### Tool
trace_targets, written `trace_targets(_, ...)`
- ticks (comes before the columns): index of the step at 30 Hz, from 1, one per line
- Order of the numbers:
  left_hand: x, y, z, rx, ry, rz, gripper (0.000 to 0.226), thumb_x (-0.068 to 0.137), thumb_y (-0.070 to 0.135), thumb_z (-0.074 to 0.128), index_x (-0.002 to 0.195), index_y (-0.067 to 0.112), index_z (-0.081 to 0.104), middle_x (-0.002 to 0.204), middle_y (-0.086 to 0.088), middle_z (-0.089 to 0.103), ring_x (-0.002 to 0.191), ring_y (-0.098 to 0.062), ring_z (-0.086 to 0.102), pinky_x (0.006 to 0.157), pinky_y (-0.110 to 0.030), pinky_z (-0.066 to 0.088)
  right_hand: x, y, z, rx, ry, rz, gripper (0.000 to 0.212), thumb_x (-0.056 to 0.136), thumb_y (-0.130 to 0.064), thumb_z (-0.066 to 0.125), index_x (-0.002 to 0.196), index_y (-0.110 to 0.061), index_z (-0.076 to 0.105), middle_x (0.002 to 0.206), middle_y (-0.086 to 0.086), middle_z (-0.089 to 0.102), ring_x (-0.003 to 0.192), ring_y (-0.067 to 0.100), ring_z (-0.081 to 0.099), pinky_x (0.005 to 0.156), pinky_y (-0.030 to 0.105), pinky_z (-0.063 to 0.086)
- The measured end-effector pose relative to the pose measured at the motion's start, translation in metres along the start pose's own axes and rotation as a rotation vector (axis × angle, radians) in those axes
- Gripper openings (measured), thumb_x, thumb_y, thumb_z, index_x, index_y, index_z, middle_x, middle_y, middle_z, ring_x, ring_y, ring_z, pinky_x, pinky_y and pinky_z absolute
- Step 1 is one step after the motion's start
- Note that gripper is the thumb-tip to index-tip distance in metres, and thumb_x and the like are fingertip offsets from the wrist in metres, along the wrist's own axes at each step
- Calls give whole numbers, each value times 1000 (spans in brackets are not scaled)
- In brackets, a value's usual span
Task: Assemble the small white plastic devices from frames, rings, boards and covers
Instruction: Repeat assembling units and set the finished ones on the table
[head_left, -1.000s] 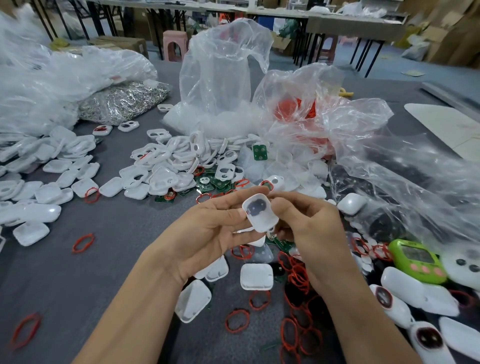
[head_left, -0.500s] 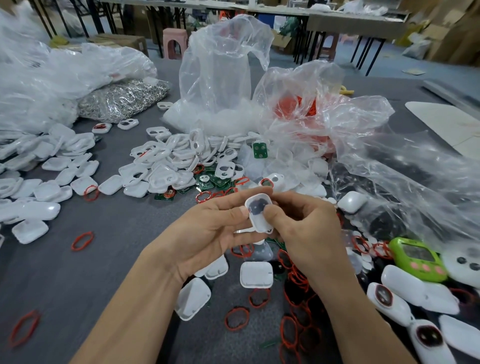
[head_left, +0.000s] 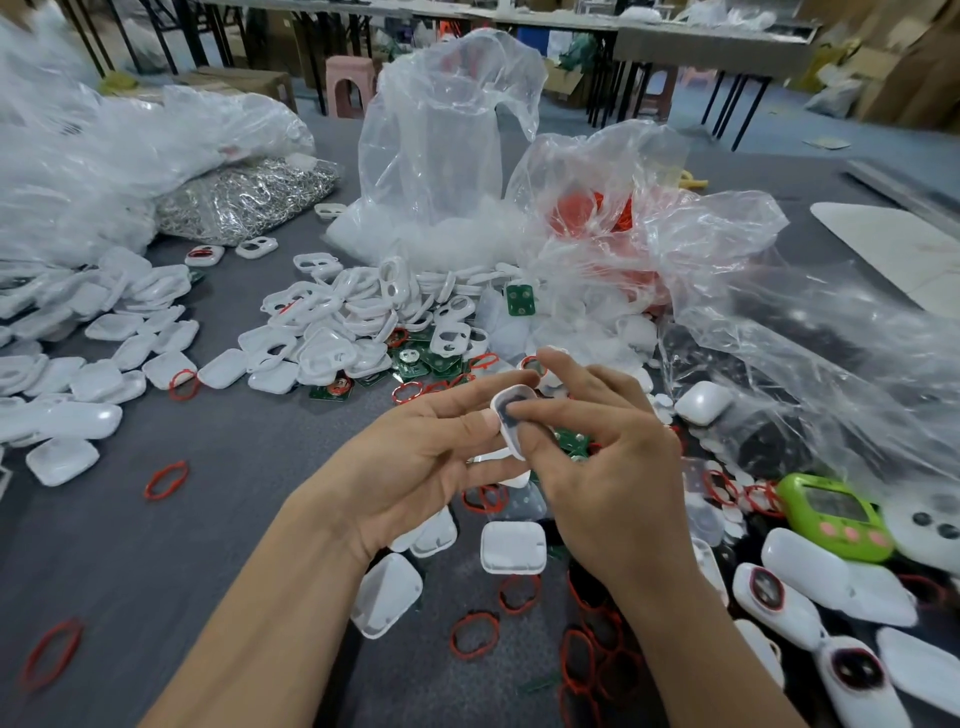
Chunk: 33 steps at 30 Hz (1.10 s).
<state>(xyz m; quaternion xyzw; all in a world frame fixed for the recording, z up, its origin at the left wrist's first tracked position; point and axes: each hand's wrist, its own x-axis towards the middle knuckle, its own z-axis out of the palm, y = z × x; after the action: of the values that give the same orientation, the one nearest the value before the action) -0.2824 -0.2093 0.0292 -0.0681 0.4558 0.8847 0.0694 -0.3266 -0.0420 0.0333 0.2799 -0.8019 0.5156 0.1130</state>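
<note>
Together, left hand (head_left: 415, 457), right hand (head_left: 613, 467), pinching white frame (head_left: 511, 415)

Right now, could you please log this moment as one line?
left hand: holds white frame | right hand: thumb pressing into frame | red rings: loose on table

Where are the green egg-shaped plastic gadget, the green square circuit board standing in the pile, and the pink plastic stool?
Green egg-shaped plastic gadget (head_left: 835, 517): head view, on its grey screen.
Green square circuit board (head_left: 520, 300): head view, centre of its face.
Pink plastic stool (head_left: 349, 78): head view, upper front panel.
</note>
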Motion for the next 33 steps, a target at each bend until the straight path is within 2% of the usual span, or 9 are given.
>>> trace_targets(8,0,0,1,-18,-34,9,38,90,8,59,126,12,72,131,-9,70,114,-21,70,96,-40,58,2,-4,-4,140,40,82,37,82,-8,83,92,-44,80,118,-30,69,126,0,57,98,6,41)
trace_targets(12,0,2,0,-6,-49,11,36,92,10,58,125,15,73,132,-6,69,111,-19,71,88,-34,60,4,-3,-11,77,67,53,25,78,-14,88,86,-37,82,120,-24,70,126,2,56,95,8,44)
trace_targets(18,0,-1,-1,17,-32,-1,43,92,10,57,134,10,66,137,-10,66,113,-23,68,102,-45,53,2,-2,-5,-24,30,19,23,78,-16,88,88,-36,83,123,-21,71,125,0,56,96,4,39)
trace_targets(20,0,0,-2,11,-44,-5,42,94,10,56,135,10,66,136,-10,66,112,-23,69,98,-41,56,4,1,-5,101,63,74,21,79,-18,87,86,-38,82,119,-23,72,116,-1,62,95,14,48)
trace_targets(22,-1,3,-5,-16,-59,-10,40,95,9,56,133,10,67,131,-9,69,109,-22,70,95,-39,58,9,2,-10,280,161,196,22,82,-15,83,82,-37,82,111,-23,75,97,-3,70,83,25,56)
trace_targets(24,-1,7,-9,-58,-49,1,41,93,10,57,133,8,67,127,-11,69,106,-22,71,91,-39,60,13,10,-15,161,218,245,25,84,-13,81,75,-37,80,89,-25,76,68,-4,66,64,22,52)
trace_targets(26,-1,11,-14,-103,-10,22,41,93,13,56,131,8,68,127,-12,70,108,-21,70,87,-38,60,14,15,-14,-39,95,259,20,84,-16,79,77,-35,80,69,-25,71,59,-2,62,58,13,45)
trace_targets(29,0,14,-18,-168,45,34,38,98,17,50,130,7,69,126,-15,70,111,-23,70,88,-40,60,10,15,-10,-238,-157,222,11,83,-22,77,88,-31,83,66,-27,66,76,-7,61,65,4,40)
trace_targets(33,-1,16,-17,-149,86,37,37,100,18,49,128,8,70,124,-15,70,110,-25,70,91,-38,60,8,9,7,-383,-355,141,17,85,-33,75,101,-29,79,94,-11,71,103,17,57,91,34,46)
